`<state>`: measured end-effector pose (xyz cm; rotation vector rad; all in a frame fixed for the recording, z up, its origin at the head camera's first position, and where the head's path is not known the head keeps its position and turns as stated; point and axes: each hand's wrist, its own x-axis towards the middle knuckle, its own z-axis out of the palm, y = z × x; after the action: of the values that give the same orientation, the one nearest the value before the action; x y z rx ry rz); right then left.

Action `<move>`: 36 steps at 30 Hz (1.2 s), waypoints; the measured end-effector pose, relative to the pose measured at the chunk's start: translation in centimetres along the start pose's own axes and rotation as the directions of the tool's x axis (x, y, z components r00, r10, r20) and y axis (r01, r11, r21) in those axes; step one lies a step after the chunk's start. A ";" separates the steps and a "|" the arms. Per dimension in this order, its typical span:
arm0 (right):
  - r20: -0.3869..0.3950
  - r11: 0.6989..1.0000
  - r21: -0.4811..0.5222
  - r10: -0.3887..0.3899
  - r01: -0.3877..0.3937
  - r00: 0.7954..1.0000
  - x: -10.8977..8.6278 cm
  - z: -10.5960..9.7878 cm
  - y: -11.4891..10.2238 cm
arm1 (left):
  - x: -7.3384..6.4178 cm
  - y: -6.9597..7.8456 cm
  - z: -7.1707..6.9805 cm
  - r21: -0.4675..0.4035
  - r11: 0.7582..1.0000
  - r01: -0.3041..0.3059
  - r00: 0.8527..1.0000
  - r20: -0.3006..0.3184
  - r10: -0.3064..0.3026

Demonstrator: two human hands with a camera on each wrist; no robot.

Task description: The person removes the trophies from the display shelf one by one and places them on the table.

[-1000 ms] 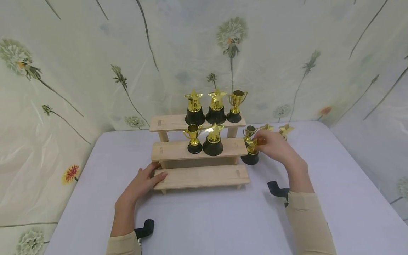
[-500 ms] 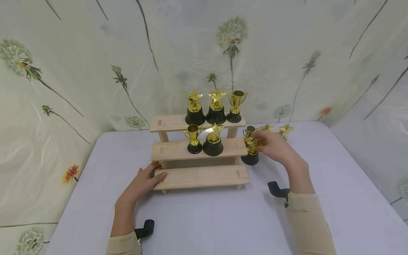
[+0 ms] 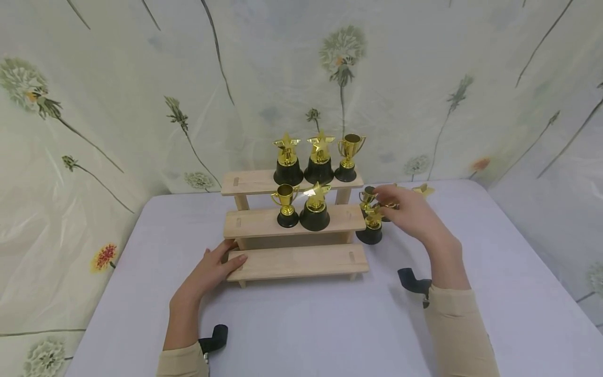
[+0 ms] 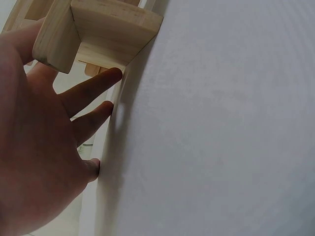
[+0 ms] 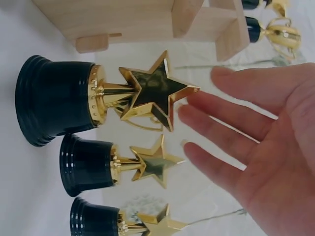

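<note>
My left hand [image 3: 209, 269] holds the left end of the three-step wooden display stand [image 3: 297, 262], thumb on top of the lowest board. In the left wrist view its other fingers [image 4: 91, 93] spread beside the board's end. At the stand's right side my right hand [image 3: 416, 215] hovers with relaxed fingers by the top of a gold star trophy [image 3: 370, 234]. The right wrist view shows that star [image 5: 156, 91] upright on its black base, fingertips near its points and nothing gripped. A small gold cup trophy [image 3: 366, 196] stands just behind it.
On the top step are two star trophies [image 3: 319, 170] and a cup [image 3: 348, 152]; the middle step bears a cup [image 3: 286, 196] and a star [image 3: 315, 217]. More star trophies [image 5: 86, 167] stand on the white-covered table [image 3: 306, 335] at right. Floral sheeting [image 3: 264, 68] hangs behind.
My right hand has loosened its fingers from the star trophy's top and shifted slightly up and to the right. The trophy stays in place; my left hand has not moved.
</note>
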<state>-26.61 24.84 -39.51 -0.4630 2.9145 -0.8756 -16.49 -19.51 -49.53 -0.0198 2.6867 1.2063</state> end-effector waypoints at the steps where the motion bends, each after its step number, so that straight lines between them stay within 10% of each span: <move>1: -0.013 1.000 0.009 0.000 0.000 1.000 -0.1 -0.1 -0.2 | 0.0 0.0 0.0 0.000 1.000 0.000 1.000 -0.001 0.000; 36: -0.273 0.942 0.079 -0.294 0.326 0.916 -0.8 0.8 -4.3 | -0.1 0.3 -0.2 0.012 1.000 0.029 1.000 0.011 -0.029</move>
<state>-24.55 21.27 -37.90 -0.8852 3.0391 -1.2352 -16.43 -19.46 -49.22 -0.0492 2.6741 1.1785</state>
